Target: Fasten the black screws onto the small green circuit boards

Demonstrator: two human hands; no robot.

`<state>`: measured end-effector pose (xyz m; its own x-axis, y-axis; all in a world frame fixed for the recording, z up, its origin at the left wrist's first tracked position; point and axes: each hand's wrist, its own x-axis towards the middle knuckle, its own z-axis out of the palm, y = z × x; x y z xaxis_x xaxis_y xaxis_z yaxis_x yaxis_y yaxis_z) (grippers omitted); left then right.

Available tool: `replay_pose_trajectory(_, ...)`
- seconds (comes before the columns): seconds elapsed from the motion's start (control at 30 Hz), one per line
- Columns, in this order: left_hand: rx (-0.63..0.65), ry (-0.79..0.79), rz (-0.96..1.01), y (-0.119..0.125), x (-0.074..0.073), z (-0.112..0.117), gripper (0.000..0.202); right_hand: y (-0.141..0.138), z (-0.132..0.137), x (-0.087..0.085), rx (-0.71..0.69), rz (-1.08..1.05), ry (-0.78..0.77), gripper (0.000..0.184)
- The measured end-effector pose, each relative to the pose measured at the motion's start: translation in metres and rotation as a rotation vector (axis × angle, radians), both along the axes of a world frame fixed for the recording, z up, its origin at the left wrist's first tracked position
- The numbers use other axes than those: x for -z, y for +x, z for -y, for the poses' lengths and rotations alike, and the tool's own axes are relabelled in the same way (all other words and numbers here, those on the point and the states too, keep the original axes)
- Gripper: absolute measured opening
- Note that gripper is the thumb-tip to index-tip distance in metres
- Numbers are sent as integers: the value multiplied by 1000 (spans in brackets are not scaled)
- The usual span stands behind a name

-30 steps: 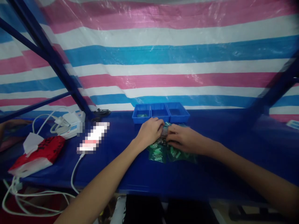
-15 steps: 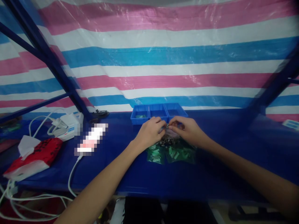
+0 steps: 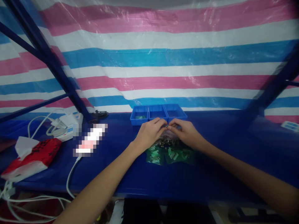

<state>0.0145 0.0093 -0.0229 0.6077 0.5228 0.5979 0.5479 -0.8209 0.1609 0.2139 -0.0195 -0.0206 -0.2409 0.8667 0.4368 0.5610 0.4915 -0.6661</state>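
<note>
My left hand [image 3: 149, 133] and my right hand [image 3: 184, 132] meet fingertip to fingertip above a small pile of tiny metal parts [image 3: 167, 142] on the blue table [image 3: 140, 174]. Both hands are pinched on a small dark piece [image 3: 166, 126] held between them. Green plastic bags of parts [image 3: 171, 155] lie just in front of the pile. Right behind my fingers stands a blue three-compartment tray [image 3: 158, 112]; its left compartment holds something green.
At the left lie a red and white tissue pack [image 3: 30, 157], a white power strip with plugs [image 3: 65, 124] and white cables [image 3: 70, 177]. A striped tarp [image 3: 163, 62] closes the back. Dark blue frame bars [image 3: 53, 65] slant at both sides.
My right hand lifted from the bags and pile up to my left hand's fingertips, and both now pinch a small piece together. The view shifted slightly.
</note>
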Motion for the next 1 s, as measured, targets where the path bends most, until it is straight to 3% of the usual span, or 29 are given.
replay_pose_trajectory(0.3, 85, 9, 105, 2, 4, -1, 18, 1, 0, 1, -21, -41, -8, 18)
replay_pose_trajectory(0.6, 42, 35, 178, 3, 2, 0, 20, 4, -2, 3, -11, 39, 155, 13)
replay_pose_trajectory(0.77, 45, -68, 195, 6, 2, 3, 17, 4, -3, 5, 40, 186, 312, 15)
replay_pose_trajectory(1.0, 67, -170, 317, 12, 0, 5, 9, 6, -3, 7, 50, 214, 375, 13)
